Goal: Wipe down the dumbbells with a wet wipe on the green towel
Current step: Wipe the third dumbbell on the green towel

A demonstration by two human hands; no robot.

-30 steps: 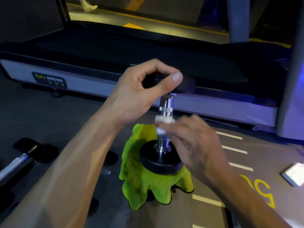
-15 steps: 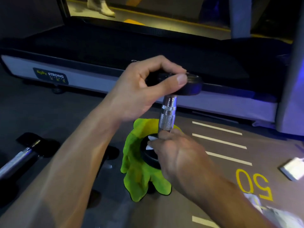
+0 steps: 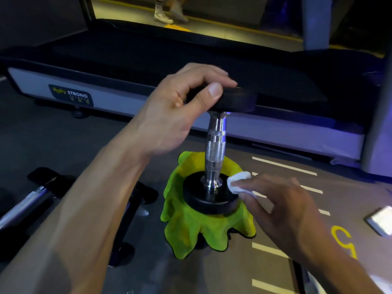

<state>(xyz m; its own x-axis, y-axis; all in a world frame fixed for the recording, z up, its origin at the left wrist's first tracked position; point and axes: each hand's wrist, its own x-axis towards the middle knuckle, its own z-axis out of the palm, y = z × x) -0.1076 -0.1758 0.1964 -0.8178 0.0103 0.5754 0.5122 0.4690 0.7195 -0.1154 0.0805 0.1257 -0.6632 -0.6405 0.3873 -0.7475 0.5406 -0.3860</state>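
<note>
Dumbbell (image 3: 214,145) stands upright on the green towel (image 3: 191,228); our left hand (image 3: 169,115) grips its top plate with curled fingers (image 3: 212,92), while our right hand (image 3: 282,209) pinches the wet wipe (image 3: 238,182) against the lower plate, just beyond the fingertips
</note>
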